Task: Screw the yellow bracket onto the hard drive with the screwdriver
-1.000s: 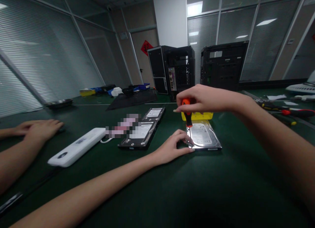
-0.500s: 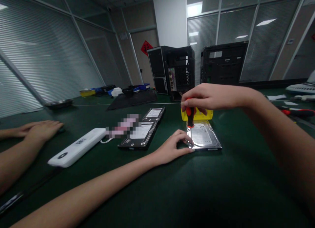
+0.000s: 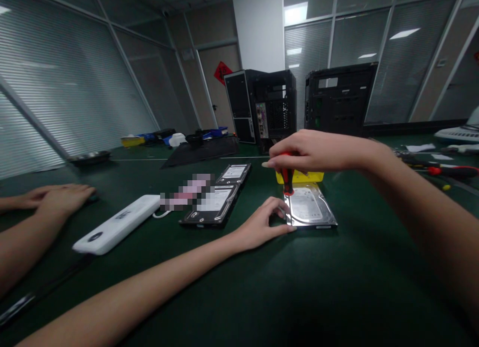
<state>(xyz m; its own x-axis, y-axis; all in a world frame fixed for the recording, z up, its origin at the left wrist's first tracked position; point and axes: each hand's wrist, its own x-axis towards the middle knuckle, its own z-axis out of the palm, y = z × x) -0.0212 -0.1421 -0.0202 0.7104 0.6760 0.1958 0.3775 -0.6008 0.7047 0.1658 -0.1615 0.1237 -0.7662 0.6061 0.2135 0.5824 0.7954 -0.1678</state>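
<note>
A silver hard drive [image 3: 309, 207] lies flat on the green table in front of me. My left hand [image 3: 264, 222] grips its left edge, thumb at the near corner and fingers along the side. Above the drive, my right hand [image 3: 305, 151] is closed around the top of a red and black screwdriver [image 3: 287, 181]. The screwdriver stands nearly upright over the drive's far left part; its tip is too small to make out. Just behind the drive sits a yellow container [image 3: 305, 177], partly covered by my right hand.
Two black hard drives [image 3: 209, 212] lie left of my left hand, near a white power bank [image 3: 118, 224]. Another person's hands [image 3: 63, 197] rest at far left. Computer cases [image 3: 275, 107] stand behind; pliers [image 3: 454, 171] and other tools lie at right.
My right hand has turned and shifted slightly left on the screwdriver handle, its thumb or fingertip now pointing out to the left. The left hand and the hard drive stay put.
</note>
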